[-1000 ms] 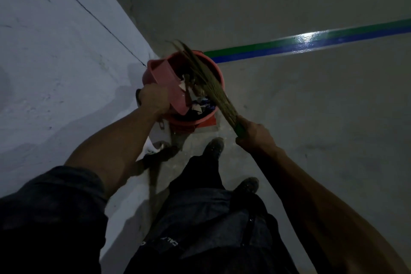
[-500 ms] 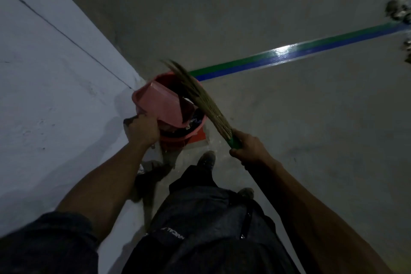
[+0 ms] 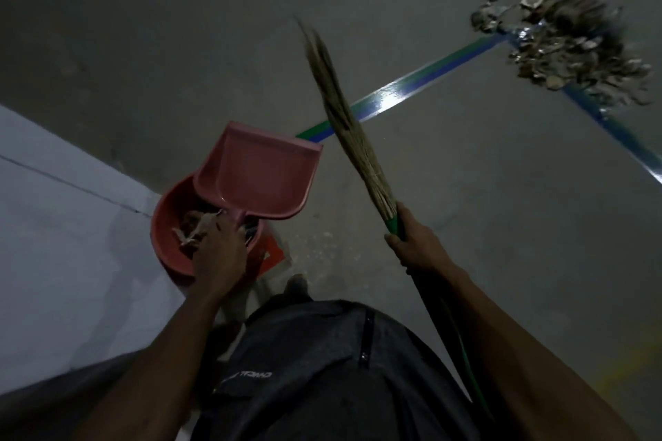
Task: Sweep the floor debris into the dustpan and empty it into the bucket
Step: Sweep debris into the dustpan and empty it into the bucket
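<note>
Red bucket (image 3: pixel 172 247) sits by the wall w/ scraps inside. My left hand (image 3: pixel 218 254) grips the pink dustpan (image 3: pixel 258 179) handle, pan raised above the bucket rim. Right hand (image 3: pixel 417 249) is wrapped round the broom (image 3: pixel 353 140), bristles pointing up. Debris pile (image 3: pixel 569 46) lies far right on the floor, well apart from the bucket.
</note>
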`<state>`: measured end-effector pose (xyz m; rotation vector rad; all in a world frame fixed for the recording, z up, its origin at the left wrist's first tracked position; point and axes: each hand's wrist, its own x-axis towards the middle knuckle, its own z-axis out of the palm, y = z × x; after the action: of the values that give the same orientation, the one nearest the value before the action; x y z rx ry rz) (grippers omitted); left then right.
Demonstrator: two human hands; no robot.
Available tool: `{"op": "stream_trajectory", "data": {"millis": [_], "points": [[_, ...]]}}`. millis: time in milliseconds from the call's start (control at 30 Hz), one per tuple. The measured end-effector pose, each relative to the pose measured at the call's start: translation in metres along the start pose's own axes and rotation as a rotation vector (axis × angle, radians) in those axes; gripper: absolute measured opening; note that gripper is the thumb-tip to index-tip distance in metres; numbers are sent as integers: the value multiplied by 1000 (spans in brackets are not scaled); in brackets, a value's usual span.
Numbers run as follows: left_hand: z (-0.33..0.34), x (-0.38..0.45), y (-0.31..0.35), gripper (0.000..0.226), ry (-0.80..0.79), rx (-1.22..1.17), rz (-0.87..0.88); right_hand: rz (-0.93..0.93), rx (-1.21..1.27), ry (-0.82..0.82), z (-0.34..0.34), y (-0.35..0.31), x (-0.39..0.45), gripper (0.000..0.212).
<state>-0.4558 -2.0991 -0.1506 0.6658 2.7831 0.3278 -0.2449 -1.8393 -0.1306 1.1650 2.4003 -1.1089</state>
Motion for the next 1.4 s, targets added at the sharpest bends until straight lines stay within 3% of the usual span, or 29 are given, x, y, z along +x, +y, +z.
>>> {"op": "stream_trajectory", "data": {"millis": [167, 500, 1000, 1400], "points": [[10, -10, 89, 34, 42, 14, 110, 66, 46, 155, -43, 68, -26, 72], [46, 29, 260, 34, -31, 7, 371, 257, 177, 348, -134, 180, -26, 80], [130, 225, 572, 34, -207, 78, 644, 532, 251, 458, -333, 314, 113, 76], [199, 290, 808, 34, -206, 177, 713, 549, 359, 489, -483, 467, 220, 75]]}}
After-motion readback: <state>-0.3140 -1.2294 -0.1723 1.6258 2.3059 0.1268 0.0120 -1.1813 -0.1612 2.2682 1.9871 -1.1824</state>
